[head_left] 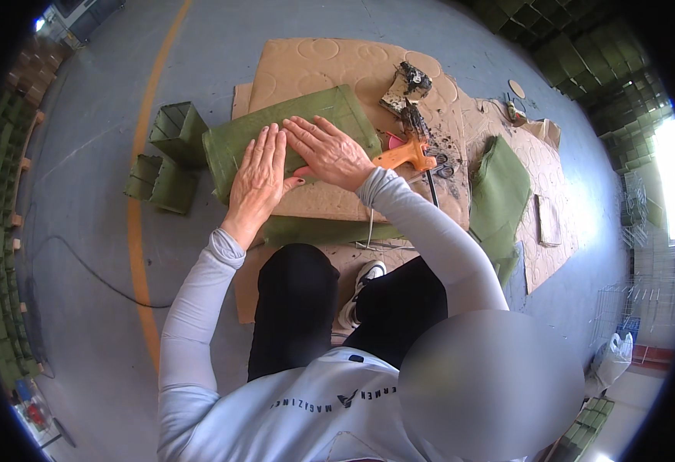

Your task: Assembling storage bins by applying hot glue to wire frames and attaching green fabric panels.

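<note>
A green rectangular box-like piece [337, 108], seemingly covered in woven fabric, lies tilted on a cardboard-topped work surface [295, 65] in front of my knees. My left hand [259, 173] rests flat on its near left part, fingers straight and close together. Beside it, my right hand [334, 156] presses flat near the middle, with fingers stretched toward the far left and thumb toward the left hand. The fingertips of both hands almost meet. Neither hand grips anything. Just right of my right hand lies an orange glue gun [407, 156], its tip end dark with residue.
Scissors [444, 165] and a grimy dark lump [414, 77] lie beyond the glue gun. Green sheets [499, 189] drape at the right. Two open green boxes [177, 127] stand left on the floor, near a black cable [83, 266]. Stacked green boxes [592, 65] line the sides.
</note>
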A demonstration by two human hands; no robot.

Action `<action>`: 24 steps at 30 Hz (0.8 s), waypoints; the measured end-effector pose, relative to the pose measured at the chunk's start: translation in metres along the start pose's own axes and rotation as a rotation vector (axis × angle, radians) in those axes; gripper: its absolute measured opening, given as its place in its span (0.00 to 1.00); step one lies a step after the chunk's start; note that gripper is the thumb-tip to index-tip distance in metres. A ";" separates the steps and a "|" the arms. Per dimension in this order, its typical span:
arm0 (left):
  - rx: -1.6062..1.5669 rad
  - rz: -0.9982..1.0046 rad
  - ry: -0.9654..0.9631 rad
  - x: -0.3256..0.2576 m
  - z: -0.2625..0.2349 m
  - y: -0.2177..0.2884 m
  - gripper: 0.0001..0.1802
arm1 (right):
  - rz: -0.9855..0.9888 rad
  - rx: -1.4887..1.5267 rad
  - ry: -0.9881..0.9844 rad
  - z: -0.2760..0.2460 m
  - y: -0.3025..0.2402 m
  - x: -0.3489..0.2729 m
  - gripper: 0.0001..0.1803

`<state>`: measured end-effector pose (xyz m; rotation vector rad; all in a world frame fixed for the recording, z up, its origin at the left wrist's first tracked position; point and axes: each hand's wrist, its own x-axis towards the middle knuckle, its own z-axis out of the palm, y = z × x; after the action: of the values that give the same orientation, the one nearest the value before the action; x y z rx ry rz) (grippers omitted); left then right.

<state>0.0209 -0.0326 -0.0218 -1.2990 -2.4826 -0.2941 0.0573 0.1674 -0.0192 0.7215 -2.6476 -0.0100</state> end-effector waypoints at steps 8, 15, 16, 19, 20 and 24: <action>0.146 -0.003 0.034 -0.004 0.007 0.002 0.45 | 0.203 -0.212 0.038 0.009 -0.029 -0.016 0.45; -0.081 -0.011 0.130 0.020 -0.009 0.007 0.46 | 0.072 0.076 0.043 -0.027 0.023 -0.025 0.44; -0.074 -0.009 0.146 0.025 -0.003 0.011 0.47 | 0.067 0.079 0.043 -0.025 0.023 -0.024 0.44; 0.031 -0.012 0.055 0.025 0.017 0.017 0.47 | 0.072 -0.002 0.015 -0.014 0.025 -0.025 0.43; 0.078 -0.011 0.008 0.023 0.017 0.019 0.46 | 0.069 0.002 0.014 -0.011 0.022 -0.029 0.43; 0.174 0.014 0.032 0.020 0.018 0.022 0.44 | 0.206 0.001 0.060 -0.003 0.008 -0.037 0.43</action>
<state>0.0252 0.0009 -0.0302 -1.2306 -2.4106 -0.0927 0.0836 0.1927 -0.0290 0.4393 -2.6513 0.0689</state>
